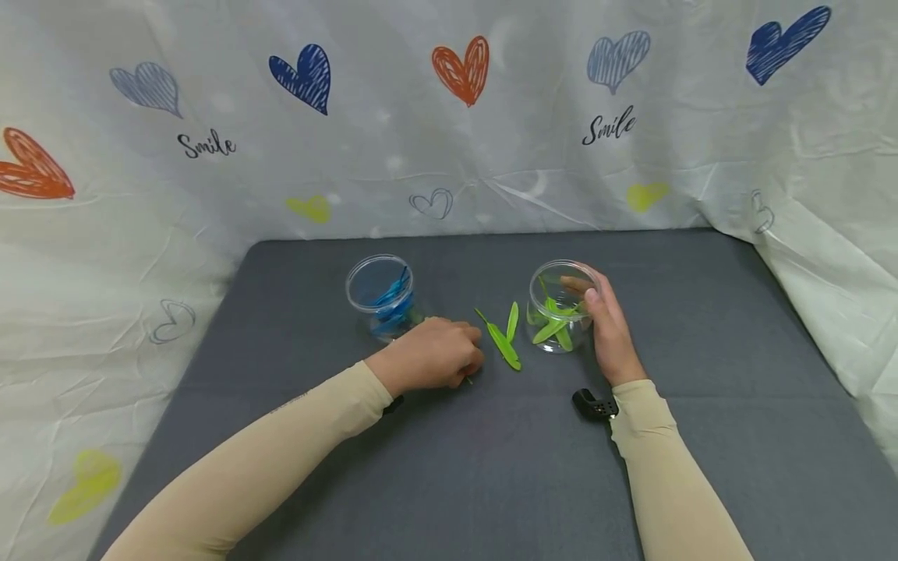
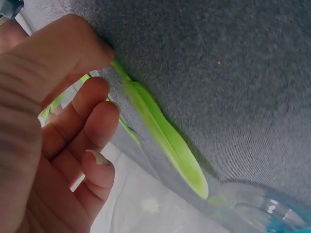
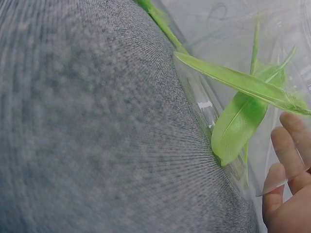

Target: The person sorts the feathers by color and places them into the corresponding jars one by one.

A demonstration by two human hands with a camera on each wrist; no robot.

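My left hand point(image 1: 431, 354) is low over the grey cloth, pinching the quill of a green feather point(image 2: 165, 136) between thumb and finger; its other fingers are loosely curled. In the head view that hand hides most of this feather. My right hand point(image 1: 609, 331) grips a clear jar point(image 1: 554, 348) from its right side, thumb near the rim and fingers behind. Several green feathers point(image 3: 240, 121) lie crossed inside that jar. Between the hands, two green feathers point(image 1: 503, 347) lie on the cloth, left of the jar.
A second clear jar point(image 1: 359, 304) with blue feathers point(image 1: 393, 296) stands just behind my left hand. The grey table point(image 1: 491, 483) ends at a white curtain point(image 1: 379, 179) printed with hearts. A black strap point(image 1: 592, 405) is at my right wrist.
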